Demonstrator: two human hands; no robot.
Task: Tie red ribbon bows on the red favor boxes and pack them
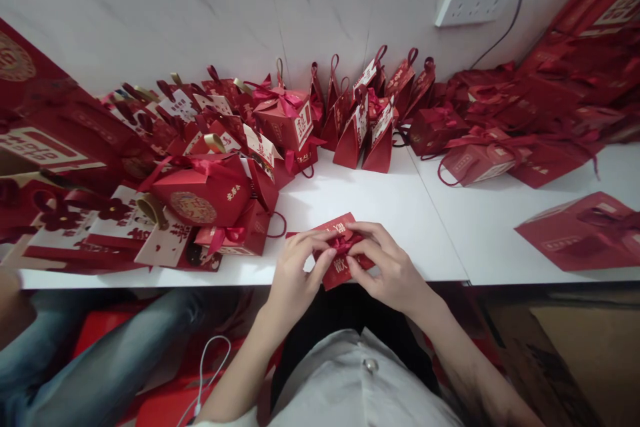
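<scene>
A small red box (341,268) with pale gold characters sits at the front edge of the white table, right in front of me. A dark red ribbon (344,243) crosses its middle, gathered in what looks like a knot or bow. My left hand (303,259) is closed on the ribbon from the left, thumb and fingertips pinched together. From the right, my right hand (387,263) pinches the ribbon too, its fingertips close to those of the left. The fingers partly hide the knot and the top of the box.
Finished-looking red gift boxes (207,190) crowd the left, beside red and white card bags (165,237). Triangular boxes with loops (353,137) stand along the wall. More ribboned boxes (480,157) lie at the right, one box (583,230) near the front edge. A seated person's jeans (120,353) show lower left.
</scene>
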